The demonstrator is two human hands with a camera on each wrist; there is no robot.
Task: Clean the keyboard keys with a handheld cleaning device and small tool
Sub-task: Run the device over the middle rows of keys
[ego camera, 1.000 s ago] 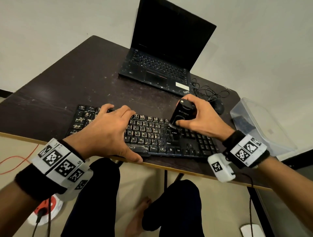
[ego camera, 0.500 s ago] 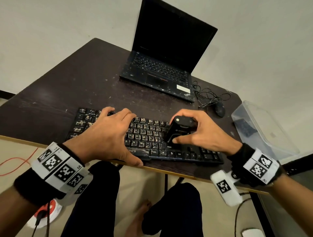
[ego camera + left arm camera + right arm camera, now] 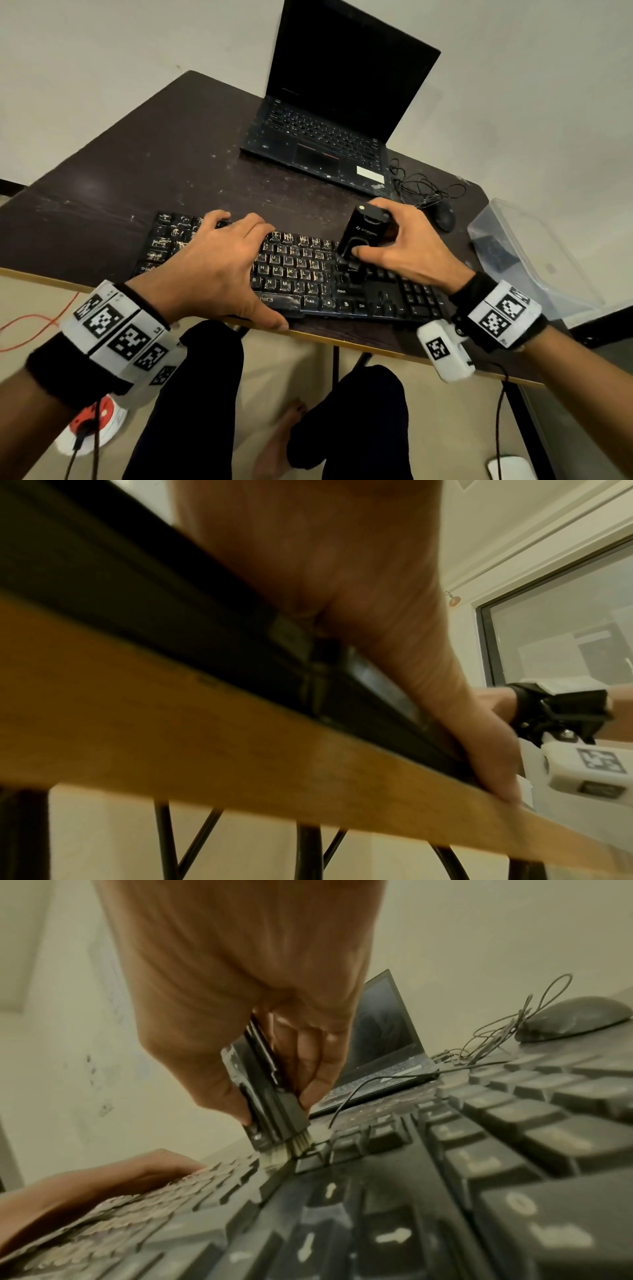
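The bench point(image 3: 144, 164) carries a closed-off cluster of things, and the keyboard point(image 3: 394, 301) lies along its near edge, its long axis running parallel to that edge from the near-left side toward the near-right corner. A laptop point(image 3: 329, 144) sits open toward the far edge, well apart from the work, with a mouse point(image 3: 444, 219) and its tangled cable near the right edge.

The left hand point(image 3: 219, 267) lies flat over the left half of the keyboard, fingers spread and fairly straight across the keys, thumb hooked down over the keyboard's near rim at the bench edge; it seems to be pinning the board in place. The right hand point(image 3: 407, 246) is curled round the handheld cleaning device point(image 3: 359, 236), a small black block held upright and tilted a little, thumb on its near face and fingers behind.

The right wrist view shows the device's brush tip point(image 3: 298, 1146) down among the keys, touching the row just right of the main letter block. So the right hand is the working one, and it stands between the letter block and the keypad. My judgement is that the coming stroke must follow the keyboard's long axis, along the row gaps; dusty keys lie to the left under and beside the left hand, cleaner-looking dark keys to the right.
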